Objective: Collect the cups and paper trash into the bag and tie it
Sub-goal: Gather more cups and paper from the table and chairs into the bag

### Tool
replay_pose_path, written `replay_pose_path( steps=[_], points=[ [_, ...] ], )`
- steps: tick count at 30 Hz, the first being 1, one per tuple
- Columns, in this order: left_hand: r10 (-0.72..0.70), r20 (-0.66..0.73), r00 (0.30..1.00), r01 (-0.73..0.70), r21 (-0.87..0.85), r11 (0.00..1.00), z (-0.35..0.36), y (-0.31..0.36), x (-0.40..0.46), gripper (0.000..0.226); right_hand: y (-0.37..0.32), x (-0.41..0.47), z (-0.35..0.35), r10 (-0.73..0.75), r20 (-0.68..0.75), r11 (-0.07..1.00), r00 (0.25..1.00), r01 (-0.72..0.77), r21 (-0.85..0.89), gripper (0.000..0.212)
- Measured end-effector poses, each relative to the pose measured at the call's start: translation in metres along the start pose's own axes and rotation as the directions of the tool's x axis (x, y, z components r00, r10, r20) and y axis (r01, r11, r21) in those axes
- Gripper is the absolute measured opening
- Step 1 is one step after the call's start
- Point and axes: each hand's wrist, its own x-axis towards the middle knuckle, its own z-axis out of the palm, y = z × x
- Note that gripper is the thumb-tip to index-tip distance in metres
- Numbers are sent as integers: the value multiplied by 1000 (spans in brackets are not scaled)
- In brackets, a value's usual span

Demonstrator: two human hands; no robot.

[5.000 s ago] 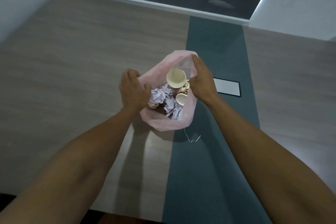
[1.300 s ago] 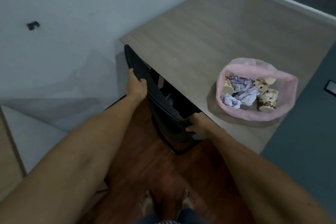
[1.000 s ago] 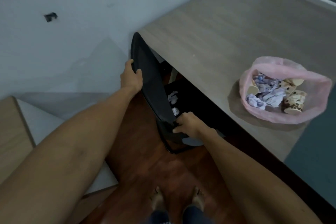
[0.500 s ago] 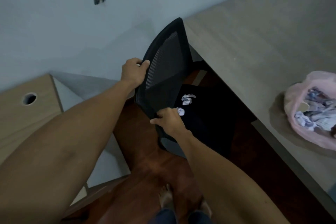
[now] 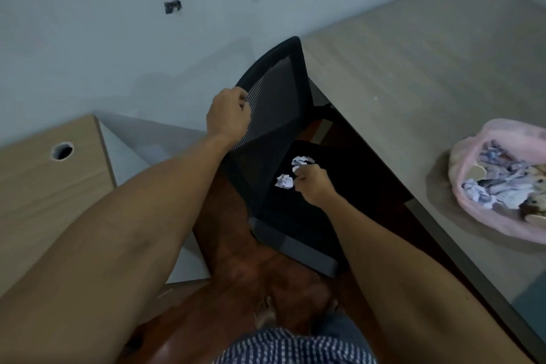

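We find two crumpled paper balls [image 5: 298,170] on the black chair seat [image 5: 348,174], well apart from the pink bag [image 5: 499,227] on the desk [image 5: 413,68]. The left hand [image 5: 229,118] clasps the backrest [image 5: 274,109]. The right hand [image 5: 311,183] pinches paper; its grip's exact closure is unclear. Paper is light and crushable; pinch anywhere.

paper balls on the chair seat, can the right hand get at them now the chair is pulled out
Probably yes: the right hand is already at the crumpled paper balls on the chair seat, nothing between, while the left hand holds the backrest aside.
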Motion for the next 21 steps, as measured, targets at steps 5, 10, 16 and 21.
replay_pose_path(
  steps=[5,10,16,21],
  points=[
    [-33,74,997,39,-73,997,40,19,-26,24,38,6,-45,-11,-22,998,1000,9,-56,20],
    [-170,175,970,185,-73,980,99,28,-49,32,68,33,-72,-37,21,995,999,39,-88,20],
    [-374,234,897,400,-75,913,171,25,-73,39,105,83,-86,-73,135,986,988,91,-137,35],
    [-415,367,833,452,-17,892,246,-12,-93,51,138,138,-62,-96,206,977,974,132,-166,54]
  ],
)
